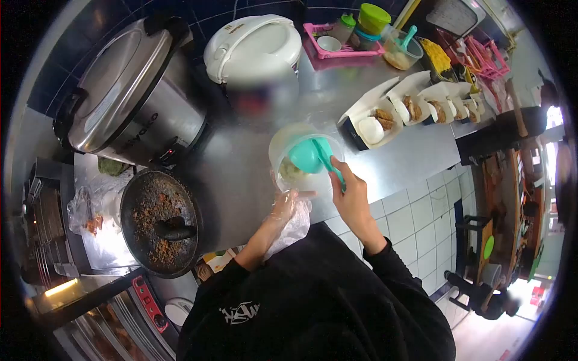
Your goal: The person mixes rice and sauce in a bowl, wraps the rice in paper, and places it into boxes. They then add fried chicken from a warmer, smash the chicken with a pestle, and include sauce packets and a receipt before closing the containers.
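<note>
My right hand (351, 198) is closed around the handle of a teal ladle (306, 155), whose bowl is inside a translucent plastic tub (278, 144). Some pale contents (292, 170) show at the bottom of the tub, too blurred to name. My left hand (284, 207), in a clear plastic glove, grips the tub at its near side, with a thumb or finger across the rim. Loose glove plastic hangs by the wrist. To the right, white takeaway boxes (376, 96) stand open in a row, with brown fried-looking pieces; the nearest also holds a round white portion (370, 129).
A large steel cooker (144, 102) and a white rice cooker (256, 48) stand behind at left. A dark pan (135, 207) with brown crumbly food sits left. A pink basket (343, 54) holds containers at the back. The steel counter (232, 174) ends above floor tiles (415, 222).
</note>
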A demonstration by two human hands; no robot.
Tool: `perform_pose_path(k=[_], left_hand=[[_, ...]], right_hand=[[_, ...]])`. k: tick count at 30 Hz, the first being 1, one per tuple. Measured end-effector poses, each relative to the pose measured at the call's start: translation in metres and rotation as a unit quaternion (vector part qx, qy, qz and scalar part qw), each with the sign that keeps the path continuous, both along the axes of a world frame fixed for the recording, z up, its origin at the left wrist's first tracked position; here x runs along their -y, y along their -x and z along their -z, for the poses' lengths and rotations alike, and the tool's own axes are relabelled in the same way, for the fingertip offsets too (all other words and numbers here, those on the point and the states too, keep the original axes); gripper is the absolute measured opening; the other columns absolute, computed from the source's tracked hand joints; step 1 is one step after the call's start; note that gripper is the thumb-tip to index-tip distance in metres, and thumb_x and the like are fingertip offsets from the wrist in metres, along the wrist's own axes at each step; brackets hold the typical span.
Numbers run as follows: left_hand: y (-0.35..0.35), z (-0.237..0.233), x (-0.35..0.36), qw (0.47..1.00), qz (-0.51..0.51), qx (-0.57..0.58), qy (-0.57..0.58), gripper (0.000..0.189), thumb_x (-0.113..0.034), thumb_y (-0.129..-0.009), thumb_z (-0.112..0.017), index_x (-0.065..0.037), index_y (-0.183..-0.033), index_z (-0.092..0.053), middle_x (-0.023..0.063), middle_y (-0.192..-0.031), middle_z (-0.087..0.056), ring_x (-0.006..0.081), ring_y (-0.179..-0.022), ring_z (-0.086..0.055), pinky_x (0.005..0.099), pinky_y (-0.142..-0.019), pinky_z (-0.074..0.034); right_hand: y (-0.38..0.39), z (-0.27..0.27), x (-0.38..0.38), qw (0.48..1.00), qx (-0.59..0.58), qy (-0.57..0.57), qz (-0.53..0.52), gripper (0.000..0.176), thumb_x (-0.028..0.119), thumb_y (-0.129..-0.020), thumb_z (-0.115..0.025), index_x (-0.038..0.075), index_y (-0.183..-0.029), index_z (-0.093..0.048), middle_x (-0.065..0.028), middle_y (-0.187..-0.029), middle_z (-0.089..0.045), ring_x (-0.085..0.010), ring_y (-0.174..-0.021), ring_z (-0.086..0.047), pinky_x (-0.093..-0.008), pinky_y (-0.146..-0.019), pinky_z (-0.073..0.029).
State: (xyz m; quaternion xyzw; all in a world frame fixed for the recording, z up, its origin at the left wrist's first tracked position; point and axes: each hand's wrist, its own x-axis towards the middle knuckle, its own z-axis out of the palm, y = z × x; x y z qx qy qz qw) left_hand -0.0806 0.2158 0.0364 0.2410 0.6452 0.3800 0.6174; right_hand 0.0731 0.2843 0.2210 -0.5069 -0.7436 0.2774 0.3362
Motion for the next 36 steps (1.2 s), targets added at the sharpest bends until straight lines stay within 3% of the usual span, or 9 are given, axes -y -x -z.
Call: perform_pose_path(k=[3, 6, 10, 14, 19, 25, 29, 32, 36], left_hand=[[-0.001, 0.002, 0.002, 1.0, -0.001, 0.02, -0.001, 0.053, -0.034, -0.075, -0.06, -0.005, -0.118, -0.051, 0.0162, -0.121, -0.047, 0.0343, -0.112, -0.044, 0.0447, -0.096, -0.035], [-0.005, 0.004, 0.0, 0.999, -0.001, 0.05, -0.003, 0.057, -0.035, -0.075, -0.061, -0.006, -0.122, -0.049, 0.017, -0.125, -0.046, 0.0358, -0.115, -0.043, 0.0457, -0.098, -0.035], [-0.001, 0.016, 0.001, 0.999, 0.007, 0.054, 0.001, 0.061, -0.036, -0.074, -0.062, -0.006, -0.126, -0.048, 0.0181, -0.13, -0.045, 0.0377, -0.12, -0.042, 0.0469, -0.101, -0.034], [-0.002, 0.011, 0.001, 0.999, 0.004, -0.043, 0.024, 0.041, -0.034, -0.082, -0.053, -0.004, -0.111, -0.056, 0.0154, -0.107, -0.055, 0.0285, -0.097, -0.05, 0.0428, -0.084, -0.042], [-0.002, -0.015, 0.007, 0.991, 0.008, -0.124, 0.046, 0.036, -0.031, -0.089, -0.045, -0.001, -0.1, -0.061, 0.0125, -0.09, -0.059, 0.0196, -0.081, -0.054, 0.038, -0.073, -0.044], [0.02, -0.012, -0.015, 0.983, -0.045, -0.139, -0.109, 0.034, -0.029, -0.089, -0.045, -0.002, -0.102, -0.061, 0.0135, -0.094, -0.06, 0.022, -0.083, -0.055, 0.0382, -0.074, -0.045], [0.011, -0.012, -0.017, 0.971, -0.055, -0.152, -0.174, 0.033, -0.028, -0.089, -0.045, -0.002, -0.103, -0.06, 0.0142, -0.097, -0.06, 0.0236, -0.085, -0.056, 0.0384, -0.075, -0.045], [0.009, -0.015, -0.02, 0.961, -0.067, -0.163, -0.213, 0.032, -0.027, -0.089, -0.045, -0.002, -0.104, -0.06, 0.0147, -0.099, -0.06, 0.0248, -0.087, -0.056, 0.0385, -0.076, -0.045], [0.005, -0.016, -0.014, 0.957, -0.056, -0.169, -0.227, 0.032, -0.026, -0.089, -0.044, -0.003, -0.106, -0.059, 0.0153, -0.101, -0.06, 0.0264, -0.088, -0.057, 0.0387, -0.077, -0.046]], right_hand=[[-0.001, -0.023, 0.003, 0.993, 0.118, 0.021, -0.022, 0.026, 0.004, -0.084, -0.057, 0.001, -0.11, -0.055, -0.02, -0.074, -0.063, -0.0333, -0.058, -0.061, -0.0401, -0.052, -0.047], [0.015, 0.048, 0.003, 0.931, 0.351, 0.069, -0.07, 0.026, 0.012, -0.083, -0.053, 0.004, -0.107, -0.052, -0.0217, -0.07, -0.061, -0.0381, -0.064, -0.061, -0.0465, -0.054, -0.049], [0.017, 0.038, -0.027, 0.957, 0.267, 0.067, -0.086, 0.019, 0.012, -0.082, -0.054, 0.008, -0.101, -0.057, -0.021, -0.073, -0.062, -0.041, -0.067, -0.06, -0.0476, -0.059, -0.049], [0.016, -0.031, -0.021, 0.961, 0.25, 0.107, -0.054, 0.016, 0.012, -0.08, -0.055, 0.007, -0.095, -0.06, -0.0218, -0.077, -0.063, -0.0415, -0.074, -0.06, -0.0479, -0.065, -0.049], [0.027, 0.035, -0.012, 0.944, 0.311, 0.079, -0.074, 0.019, 0.01, -0.079, -0.055, 0.002, -0.095, -0.059, -0.0231, -0.074, -0.062, -0.0411, -0.071, -0.061, -0.0481, -0.063, -0.049], [0.011, 0.017, -0.02, 0.989, 0.12, 0.082, -0.031, 0.017, 0.008, -0.083, -0.058, 0.003, -0.099, -0.058, -0.021, -0.061, -0.057, -0.0372, -0.058, -0.059, -0.0419, -0.054, -0.045], [0.021, 0.05, -0.029, 0.983, 0.159, -0.081, 0.042, 0.021, 0.006, -0.084, -0.056, 0.003, -0.105, -0.054, -0.019, -0.057, -0.055, -0.0324, -0.048, -0.056, -0.0385, -0.047, -0.042], [0.017, 0.081, -0.031, 1.0, -0.004, -0.013, -0.01, 0.019, 0.01, -0.087, -0.052, 0.007, -0.106, -0.052, -0.017, -0.059, -0.056, -0.0348, -0.047, -0.056, -0.0411, -0.042, -0.042], [0.008, 0.065, -0.031, 0.872, -0.17, 0.46, 0.011, 0.016, 0.012, -0.088, -0.052, 0.011, -0.104, -0.052, -0.0072, -0.059, -0.051, -0.0166, -0.043, -0.047, -0.0274, -0.034, -0.033]])
